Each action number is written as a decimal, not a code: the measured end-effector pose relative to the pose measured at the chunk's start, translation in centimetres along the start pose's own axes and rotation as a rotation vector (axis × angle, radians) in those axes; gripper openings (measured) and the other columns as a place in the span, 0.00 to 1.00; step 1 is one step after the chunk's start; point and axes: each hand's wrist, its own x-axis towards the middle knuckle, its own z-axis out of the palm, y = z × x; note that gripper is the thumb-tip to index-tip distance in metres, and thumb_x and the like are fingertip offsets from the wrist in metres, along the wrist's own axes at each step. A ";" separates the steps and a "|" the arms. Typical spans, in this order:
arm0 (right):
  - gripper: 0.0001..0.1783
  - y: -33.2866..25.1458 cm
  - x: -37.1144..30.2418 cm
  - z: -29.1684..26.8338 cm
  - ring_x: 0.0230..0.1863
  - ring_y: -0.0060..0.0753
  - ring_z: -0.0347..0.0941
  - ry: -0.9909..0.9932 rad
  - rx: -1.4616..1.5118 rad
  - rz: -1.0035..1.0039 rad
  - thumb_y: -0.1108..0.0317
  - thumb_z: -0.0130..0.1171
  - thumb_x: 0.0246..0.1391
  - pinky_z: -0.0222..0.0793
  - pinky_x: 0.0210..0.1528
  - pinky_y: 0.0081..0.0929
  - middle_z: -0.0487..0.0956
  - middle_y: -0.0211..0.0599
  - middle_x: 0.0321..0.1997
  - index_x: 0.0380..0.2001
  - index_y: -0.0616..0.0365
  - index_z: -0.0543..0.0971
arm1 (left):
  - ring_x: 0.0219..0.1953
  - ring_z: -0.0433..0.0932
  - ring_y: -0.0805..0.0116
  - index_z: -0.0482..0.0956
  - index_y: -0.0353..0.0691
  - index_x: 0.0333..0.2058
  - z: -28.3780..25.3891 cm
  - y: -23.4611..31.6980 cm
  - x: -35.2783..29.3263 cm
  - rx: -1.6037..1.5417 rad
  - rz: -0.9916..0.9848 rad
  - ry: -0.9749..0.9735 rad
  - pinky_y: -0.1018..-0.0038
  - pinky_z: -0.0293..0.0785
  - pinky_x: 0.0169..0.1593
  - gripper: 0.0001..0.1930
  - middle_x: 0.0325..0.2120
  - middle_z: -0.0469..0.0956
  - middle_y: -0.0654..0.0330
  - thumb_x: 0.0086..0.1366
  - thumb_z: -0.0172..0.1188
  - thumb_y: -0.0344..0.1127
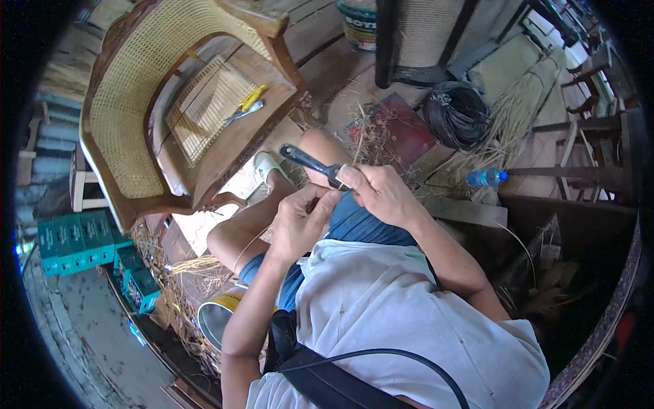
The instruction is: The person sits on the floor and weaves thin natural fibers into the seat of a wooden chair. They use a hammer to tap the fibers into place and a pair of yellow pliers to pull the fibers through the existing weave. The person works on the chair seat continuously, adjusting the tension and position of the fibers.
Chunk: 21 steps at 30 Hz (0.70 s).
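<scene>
The black-handled tool (310, 161) sits at the right hand (383, 194), its handle projecting forward and leftward beyond the thumb. The right hand is closed around the tool's inner end; that end is covered, so its edge cannot be inspected. The left hand (305, 215), just beside it, is closed in a pinch, apparently on a thin strand (248, 247) that trails behind its wrist.

Caution: the fingertips of both hands nearly meet at the tool. If the covered end is sharp, a slip of the right thumb could cut the left fingers. Uneven pressure or a sudden pull could split the strand. Its loose tail could snag on the leg below.

Forward-left of the left hand stands a cane chair (228, 160), with a yellow-handled tool (253, 99) on its seat. Right of the right hand lies a plastic bottle (485, 178); beyond, a black coil (456, 116).
</scene>
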 end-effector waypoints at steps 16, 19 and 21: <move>0.25 2.8 -0.8 -0.9 0.20 0.37 0.75 -0.014 0.160 0.149 0.51 0.47 0.65 0.69 0.25 0.34 0.75 0.45 0.17 0.28 0.64 0.79 | 0.19 0.70 0.75 0.75 0.33 0.27 1.8 -0.7 -2.3 0.281 0.157 0.021 0.76 0.66 0.25 0.09 0.16 0.72 0.60 0.66 0.57 0.31; 0.27 3.2 -0.4 -2.1 0.14 0.19 0.66 -0.028 0.253 0.191 0.48 0.46 0.66 0.60 0.17 0.22 0.71 0.31 0.13 0.27 0.62 0.78 | 0.18 0.73 0.67 0.76 0.34 0.28 0.7 2.1 -4.8 0.278 0.064 0.009 0.73 0.67 0.24 0.05 0.17 0.73 0.54 0.63 0.59 0.28; 0.27 3.4 0.3 -3.3 0.10 0.12 0.57 0.014 0.374 0.153 0.47 0.45 0.66 0.50 0.12 0.16 0.68 0.24 0.13 0.27 0.60 0.76 | 0.18 0.74 0.66 0.77 0.33 0.28 -0.4 3.0 -6.6 0.306 0.089 0.031 0.73 0.67 0.24 0.04 0.18 0.74 0.54 0.62 0.60 0.27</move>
